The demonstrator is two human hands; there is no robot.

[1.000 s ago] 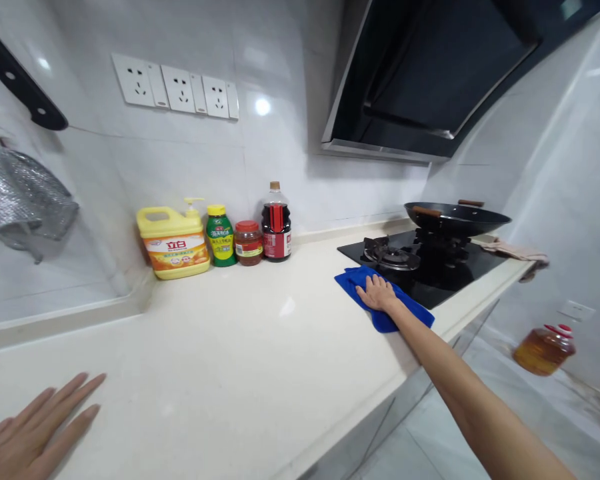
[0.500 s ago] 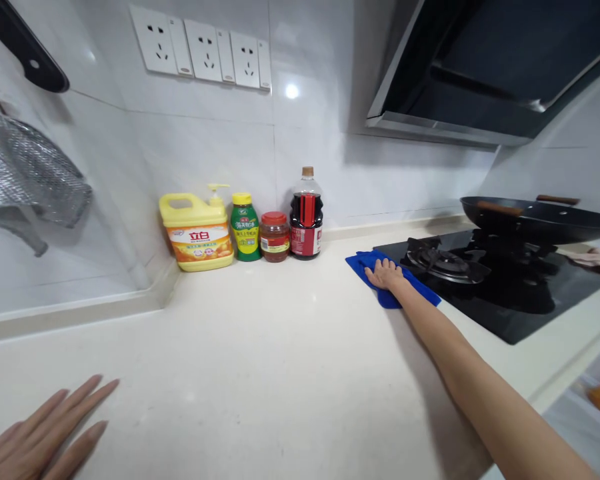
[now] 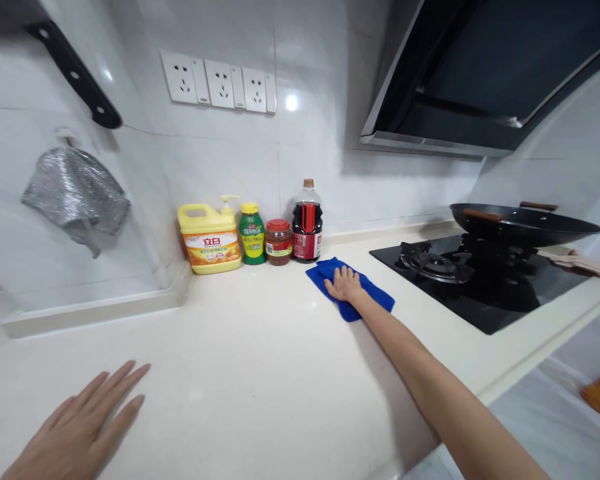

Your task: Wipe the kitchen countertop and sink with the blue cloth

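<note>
My right hand [image 3: 345, 284] lies on a blue cloth [image 3: 375, 297] on the white countertop, palm down with the fingers spread over it. The cloth is spread flat under the hand, partly folded at the back. At the lower left, my left hand [image 3: 83, 417] rests palm down near the counter, fingers stretched and apart, holding nothing. Just behind the cloth stands a large bottle of dark sauce [image 3: 307, 230] with a brown cap. Beside it are a red-lidded jar [image 3: 279, 243], a green bottle [image 3: 253, 237] with a yellow cap, and a yellow detergent jug [image 3: 213, 247] with a pump.
To the right is a black glass gas stove [image 3: 480, 293] with a wok [image 3: 525, 225] on its far burner. A range hood [image 3: 485, 80] overhangs it. On the left wall hang a silver mesh cloth [image 3: 77, 190] and a black-handled knife [image 3: 75, 73]. Sockets [image 3: 220, 83] sit above the bottles.
My right hand and the blue cloth have slid left across the counter, away from the stove edge and closer to the sauce bottle. The view has also shifted slightly.
</note>
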